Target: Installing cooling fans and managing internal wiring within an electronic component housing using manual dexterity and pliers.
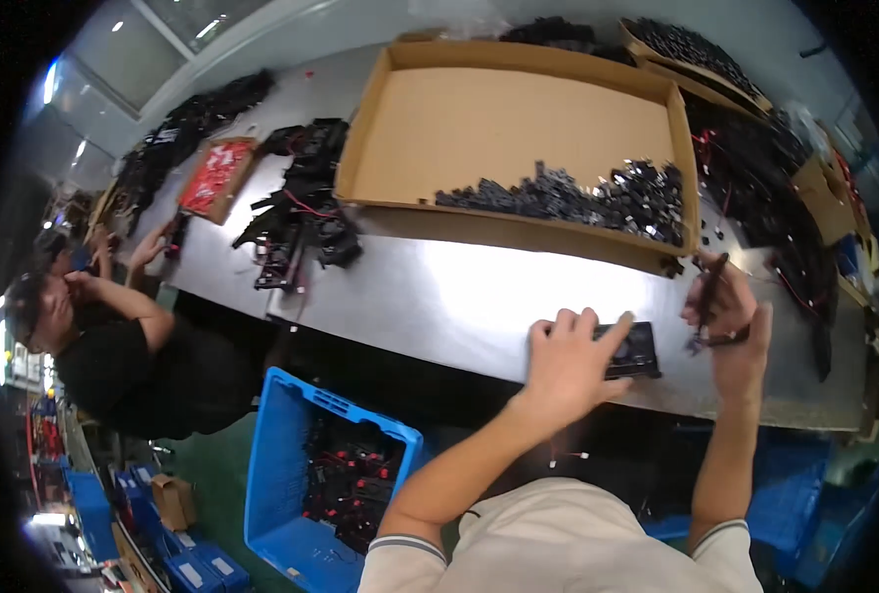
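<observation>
At the table's near edge lies a flat black rectangular plastic part (639, 351), perhaps a housing with round openings. My left hand (570, 361) grips it from the left, fingers over its top and thumb along its near side, so its left end is hidden. A dark two-handled tool (713, 287), which looks like a pair of pliers, is held in my right hand (731, 306), its handles spread apart. The tool is to the right of the black part and apart from it. A thin wire with white connectors (568, 456) hangs below the table edge.
A shallow cardboard tray (519, 109) holds small black and metallic pieces. Black wired assemblies (306, 198) and a box of red parts (217, 178) are on the left, more black parts (756, 178) on the right. A blue crate (271, 474) stands below. A co-worker (153, 366) sits left.
</observation>
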Action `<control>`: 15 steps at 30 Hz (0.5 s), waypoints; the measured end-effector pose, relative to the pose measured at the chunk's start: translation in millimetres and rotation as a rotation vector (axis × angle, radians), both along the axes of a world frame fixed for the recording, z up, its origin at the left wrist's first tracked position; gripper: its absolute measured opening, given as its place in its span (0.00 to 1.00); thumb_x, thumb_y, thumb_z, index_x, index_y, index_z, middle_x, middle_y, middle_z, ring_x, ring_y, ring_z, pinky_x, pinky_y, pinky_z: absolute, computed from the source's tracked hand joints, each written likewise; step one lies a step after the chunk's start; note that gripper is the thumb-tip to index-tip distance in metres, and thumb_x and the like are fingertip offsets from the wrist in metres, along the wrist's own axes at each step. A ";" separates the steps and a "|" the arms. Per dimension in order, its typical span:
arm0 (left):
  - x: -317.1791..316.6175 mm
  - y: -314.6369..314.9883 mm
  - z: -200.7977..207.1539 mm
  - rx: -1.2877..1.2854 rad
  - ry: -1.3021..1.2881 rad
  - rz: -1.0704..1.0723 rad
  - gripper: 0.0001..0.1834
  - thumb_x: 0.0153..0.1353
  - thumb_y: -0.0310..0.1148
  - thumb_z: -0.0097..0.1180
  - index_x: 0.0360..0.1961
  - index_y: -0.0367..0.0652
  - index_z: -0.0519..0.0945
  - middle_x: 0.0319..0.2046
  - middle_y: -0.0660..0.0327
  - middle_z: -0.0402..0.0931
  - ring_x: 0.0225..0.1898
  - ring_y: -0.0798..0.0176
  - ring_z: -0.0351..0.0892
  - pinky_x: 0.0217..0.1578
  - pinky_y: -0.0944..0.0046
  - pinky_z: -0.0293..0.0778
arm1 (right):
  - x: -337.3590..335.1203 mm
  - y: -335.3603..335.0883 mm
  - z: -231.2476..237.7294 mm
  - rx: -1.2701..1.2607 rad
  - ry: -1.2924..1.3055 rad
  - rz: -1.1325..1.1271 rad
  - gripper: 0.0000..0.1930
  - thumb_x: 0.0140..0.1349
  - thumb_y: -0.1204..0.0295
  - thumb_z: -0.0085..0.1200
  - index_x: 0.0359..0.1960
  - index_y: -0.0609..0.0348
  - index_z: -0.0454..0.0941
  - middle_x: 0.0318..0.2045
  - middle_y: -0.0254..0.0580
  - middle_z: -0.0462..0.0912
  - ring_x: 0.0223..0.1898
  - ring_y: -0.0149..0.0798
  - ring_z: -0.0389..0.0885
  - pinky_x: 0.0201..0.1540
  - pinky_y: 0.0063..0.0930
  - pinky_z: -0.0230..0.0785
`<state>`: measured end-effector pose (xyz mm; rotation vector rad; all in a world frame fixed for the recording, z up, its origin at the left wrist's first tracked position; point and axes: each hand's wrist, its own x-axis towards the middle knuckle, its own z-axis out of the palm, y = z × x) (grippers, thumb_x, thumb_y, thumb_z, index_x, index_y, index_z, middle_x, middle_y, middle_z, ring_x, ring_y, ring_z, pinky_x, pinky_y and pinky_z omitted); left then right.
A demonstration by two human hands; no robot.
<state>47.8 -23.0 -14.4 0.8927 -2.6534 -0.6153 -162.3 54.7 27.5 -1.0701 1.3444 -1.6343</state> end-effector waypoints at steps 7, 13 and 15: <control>116.2 -99.2 56.2 -0.002 -0.227 0.034 0.40 0.48 0.45 0.73 0.64 0.49 0.75 0.51 0.49 0.75 0.56 0.42 0.72 0.60 0.50 0.66 | -40.1 52.9 -4.6 0.323 0.898 -0.027 0.42 0.52 0.53 0.64 0.66 0.62 0.67 0.52 0.49 0.74 0.53 0.48 0.73 0.61 0.39 0.63; 174.2 -172.9 134.0 -0.268 -0.438 0.172 0.43 0.39 0.27 0.70 0.63 0.54 0.77 0.62 0.52 0.72 0.64 0.43 0.68 0.67 0.48 0.61 | -113.2 105.9 -49.1 0.365 1.267 -0.098 0.33 0.48 0.62 0.60 0.60 0.58 0.73 0.60 0.53 0.72 0.67 0.59 0.63 0.71 0.56 0.48; 181.2 -178.6 132.4 -0.678 -0.639 0.369 0.43 0.43 0.19 0.59 0.66 0.57 0.73 0.69 0.53 0.64 0.69 0.41 0.61 0.69 0.47 0.57 | -127.8 117.7 -55.9 0.360 1.241 -0.130 0.32 0.48 0.62 0.58 0.60 0.53 0.74 0.61 0.48 0.72 0.69 0.59 0.62 0.71 0.64 0.45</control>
